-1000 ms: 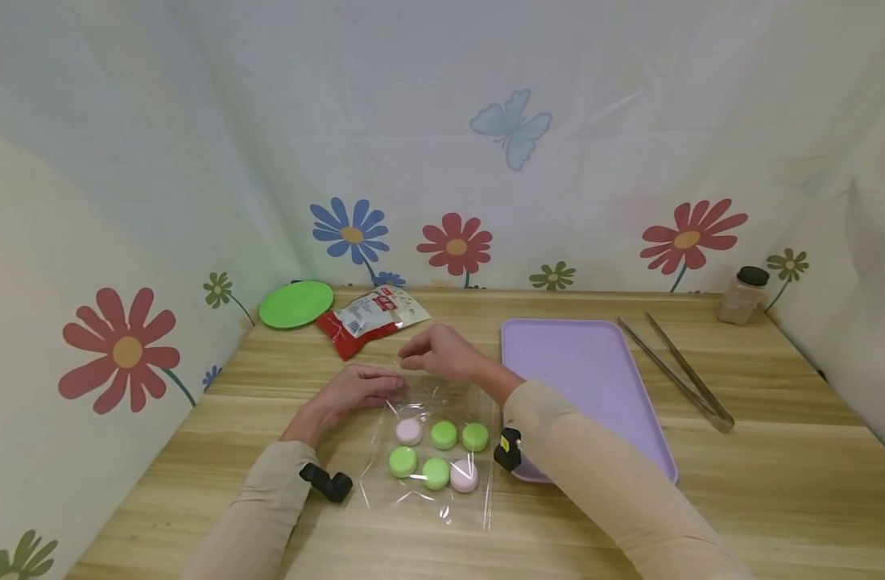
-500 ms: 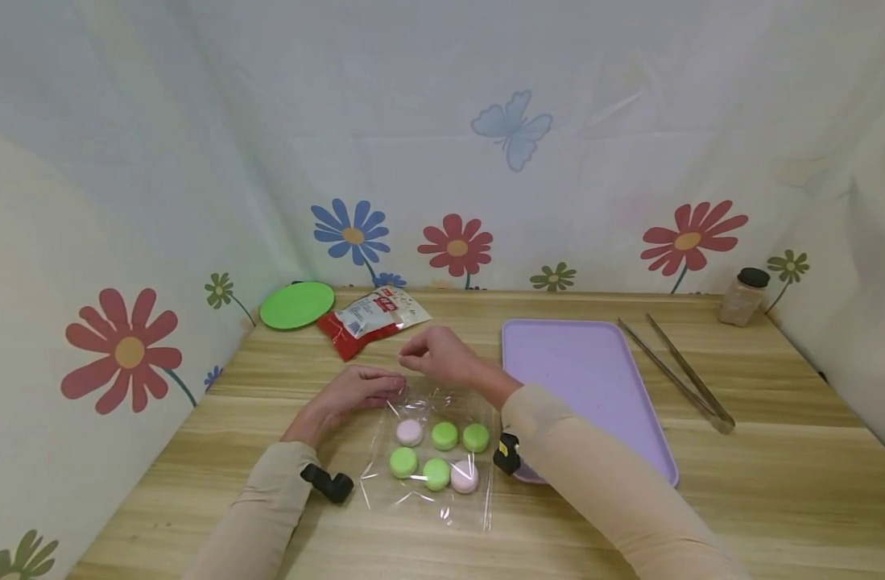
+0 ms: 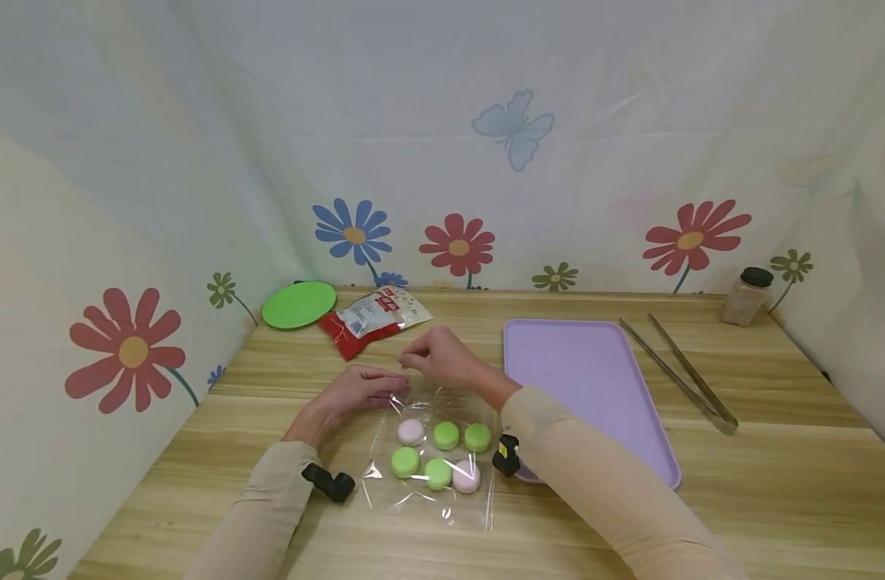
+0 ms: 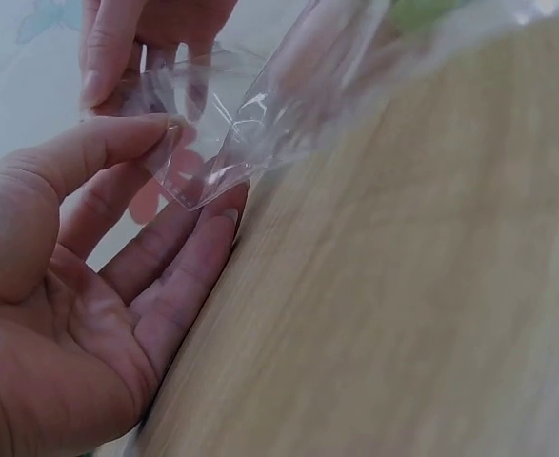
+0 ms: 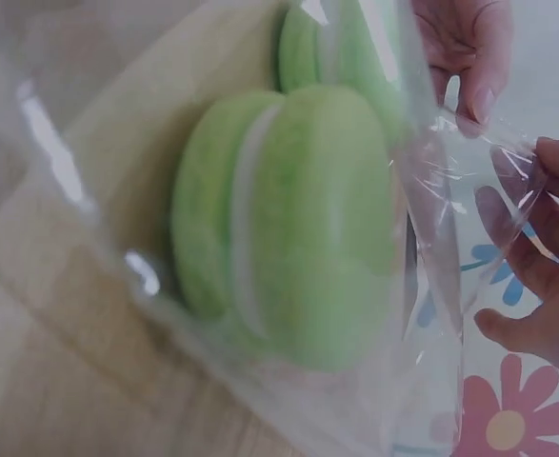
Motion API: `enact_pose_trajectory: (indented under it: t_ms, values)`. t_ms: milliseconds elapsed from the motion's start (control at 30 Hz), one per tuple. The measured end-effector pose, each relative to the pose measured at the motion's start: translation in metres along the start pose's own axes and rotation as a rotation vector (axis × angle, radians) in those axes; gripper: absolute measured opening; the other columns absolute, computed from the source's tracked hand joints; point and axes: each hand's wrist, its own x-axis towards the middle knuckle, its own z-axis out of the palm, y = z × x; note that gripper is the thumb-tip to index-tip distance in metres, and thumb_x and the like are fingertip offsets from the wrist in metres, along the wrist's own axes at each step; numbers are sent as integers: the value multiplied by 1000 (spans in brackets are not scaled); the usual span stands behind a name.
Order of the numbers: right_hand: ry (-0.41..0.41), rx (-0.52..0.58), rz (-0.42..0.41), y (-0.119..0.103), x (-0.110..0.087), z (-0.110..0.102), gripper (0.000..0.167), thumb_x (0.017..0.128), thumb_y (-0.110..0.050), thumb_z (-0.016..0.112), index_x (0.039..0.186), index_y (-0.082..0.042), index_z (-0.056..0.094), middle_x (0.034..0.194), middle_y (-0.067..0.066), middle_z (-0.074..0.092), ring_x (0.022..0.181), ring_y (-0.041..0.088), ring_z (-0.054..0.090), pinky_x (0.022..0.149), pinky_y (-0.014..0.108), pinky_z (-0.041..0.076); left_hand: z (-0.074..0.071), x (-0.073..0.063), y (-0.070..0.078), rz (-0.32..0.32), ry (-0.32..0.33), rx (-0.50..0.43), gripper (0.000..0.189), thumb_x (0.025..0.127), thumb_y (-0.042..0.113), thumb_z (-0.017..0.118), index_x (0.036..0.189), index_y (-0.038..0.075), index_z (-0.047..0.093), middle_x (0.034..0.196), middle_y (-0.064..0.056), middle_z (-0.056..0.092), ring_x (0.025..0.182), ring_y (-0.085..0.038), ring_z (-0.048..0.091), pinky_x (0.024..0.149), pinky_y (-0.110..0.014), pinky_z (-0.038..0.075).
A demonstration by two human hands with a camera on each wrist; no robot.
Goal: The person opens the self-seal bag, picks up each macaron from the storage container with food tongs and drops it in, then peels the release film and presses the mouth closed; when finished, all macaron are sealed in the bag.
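A clear plastic bag (image 3: 431,499) lies on the table with several macarons inside, green ones (image 3: 405,461) and pale pink ones (image 3: 411,432). At the bag's far left corner, my left hand (image 3: 358,389) pinches the film. In the left wrist view, the left hand's (image 4: 79,276) thumb presses that corner with fingers behind it. My right hand (image 3: 445,357) reaches over the bag and pinches its far edge, close to the left hand. Through the film, the right wrist view shows a green macaron (image 5: 336,228) up close, with the right hand (image 5: 550,257) on the bag's edge.
A purple tray (image 3: 580,379) lies to the right of the bag, with metal tongs (image 3: 681,374) beyond it. At the back stand a jar with a black lid (image 3: 748,298), a green plate (image 3: 299,304) and a red and white packet (image 3: 373,318).
Hardly anything differs. Both hands stay on the bag's far edge, the right one very slightly lower, and the whole scene shifts a few pixels in the view.
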Motion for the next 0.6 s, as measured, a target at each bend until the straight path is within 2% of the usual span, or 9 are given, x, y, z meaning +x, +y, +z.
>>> enact_pose_trajectory:
  t_ms: [100,233,333,467,533,600]
  values:
    - [22,15,26,1,0,0,18,98,-13,64,98,-5,80,88,4,76,63,6,54,62,20,47,-1,-1,0,-4,-11,3,42,92,30,73,124,3,70,121,-12,70,112,-22,66,96,-35,53]
    - [87,14,53,0,0,3,18,97,-12,64,93,-5,81,68,0,68,54,5,46,55,19,40,-3,-1,-1,-2,-32,-4,43,92,32,74,123,3,70,122,-14,70,113,-25,66,97,-36,53]
    - [145,35,125,0,1,6,18,95,-13,66,90,-6,81,67,1,68,56,7,46,54,20,39,-4,0,-3,15,-50,-14,41,92,30,74,122,2,71,122,-14,70,112,-25,66,96,-36,54]
    - [234,91,283,3,5,2,17,93,-17,67,93,-8,81,88,4,75,74,14,57,63,24,46,-6,-1,-3,45,-88,-26,37,93,22,73,120,-2,71,122,-15,69,113,-24,66,96,-36,53]
    - [277,130,357,9,6,-9,18,94,-20,67,95,-8,80,91,3,75,83,17,60,67,25,47,-7,-2,-3,47,-95,-30,35,93,22,73,119,-2,71,122,-15,69,114,-24,65,97,-36,53]
    - [303,229,425,17,4,-29,21,96,-19,65,101,-4,78,96,6,75,86,18,62,69,26,48,-7,-2,-3,42,-96,-40,35,93,21,73,119,-2,71,123,-16,69,115,-26,65,98,-36,52]
